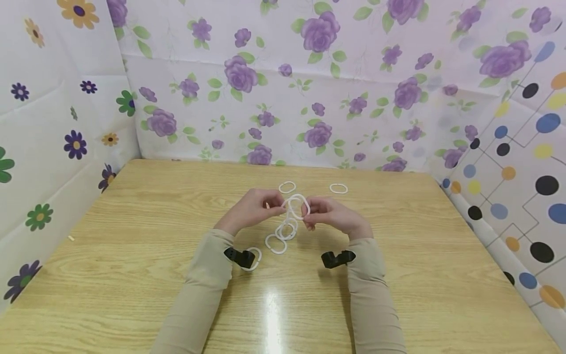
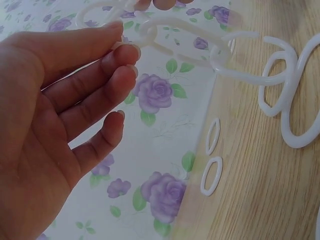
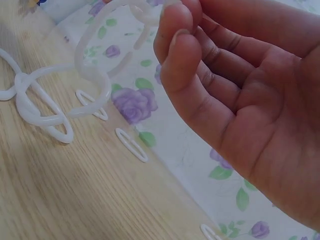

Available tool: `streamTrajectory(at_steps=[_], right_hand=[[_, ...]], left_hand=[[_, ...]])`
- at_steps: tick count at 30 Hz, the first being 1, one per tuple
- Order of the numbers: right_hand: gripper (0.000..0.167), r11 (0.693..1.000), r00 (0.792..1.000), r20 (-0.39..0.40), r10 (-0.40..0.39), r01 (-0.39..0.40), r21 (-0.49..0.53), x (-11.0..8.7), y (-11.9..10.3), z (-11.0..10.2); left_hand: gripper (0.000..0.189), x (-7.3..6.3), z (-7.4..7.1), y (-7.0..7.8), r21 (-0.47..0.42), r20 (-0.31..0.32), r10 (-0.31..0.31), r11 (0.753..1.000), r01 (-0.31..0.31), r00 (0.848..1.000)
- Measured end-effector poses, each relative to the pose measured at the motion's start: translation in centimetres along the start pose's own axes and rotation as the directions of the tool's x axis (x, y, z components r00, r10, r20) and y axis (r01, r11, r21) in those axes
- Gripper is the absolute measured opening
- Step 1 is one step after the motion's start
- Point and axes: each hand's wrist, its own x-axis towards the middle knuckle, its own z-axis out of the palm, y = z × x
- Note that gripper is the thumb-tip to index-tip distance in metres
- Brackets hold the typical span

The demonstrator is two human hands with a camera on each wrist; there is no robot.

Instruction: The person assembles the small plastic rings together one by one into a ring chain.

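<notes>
Over the middle of the table, my left hand point(image 1: 254, 210) pinches a white open plastic ring link between thumb and fingertips. My right hand point(image 1: 333, 216) pinches another white link point(image 1: 297, 195) facing it, and the two links overlap between the hands. From them a chain of several linked white rings point(image 1: 276, 252) hangs down and trails onto the wood. The left wrist view shows my left hand point(image 2: 65, 100) with its lower fingers loosely bent and a hanging link point(image 2: 175, 20) beside its fingertips. In the right wrist view, fingertips of my right hand point(image 3: 240, 95) partly hide its link.
Two loose white links, one left point(image 1: 287, 182) and one right point(image 1: 339, 192), lie on the table beyond the hands. Another link point(image 1: 259, 255) lies beneath the left wrist camera point(image 1: 240, 257). A small pale piece point(image 1: 70, 238) sits by the table's left edge. Patterned cloth point(image 1: 283, 123) surrounds the table point(image 1: 146, 275).
</notes>
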Motion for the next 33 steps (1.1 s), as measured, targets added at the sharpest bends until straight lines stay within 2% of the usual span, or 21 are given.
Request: streamTrajectory(at_steps=[10, 21, 26, 33], right_hand=[[0.001, 1.000, 0.998, -0.065, -0.014, 0.014, 0.001, -0.6, -0.9, -0.1], [0.015, 0.998, 0.976, -0.210, -0.051, 0.056, 0.019, -0.8, -1.4, -0.5], [0.022, 0.999, 0.958, -0.283, -0.038, 0.039, 0.000, -0.8, -1.4, -0.5], [0.028, 1.000, 0.938, -0.346, 0.004, -0.015, -0.027, -0.5, -1.9, -0.2]], left_hand=[[0.007, -0.1, 0.0, -0.4, 0.009, 0.031, -0.025, 1.000, 0.025, 0.999], [0.009, 0.0, 0.1, -0.3, 0.034, 0.087, -0.057, 0.998, 0.055, 0.995], [0.009, 0.0, 0.2, -0.4, 0.037, 0.114, -0.095, 0.995, 0.091, 0.989], [0.008, 0.2, 0.1, -0.7, 0.048, 0.138, -0.068, 0.997, 0.062, 0.988]])
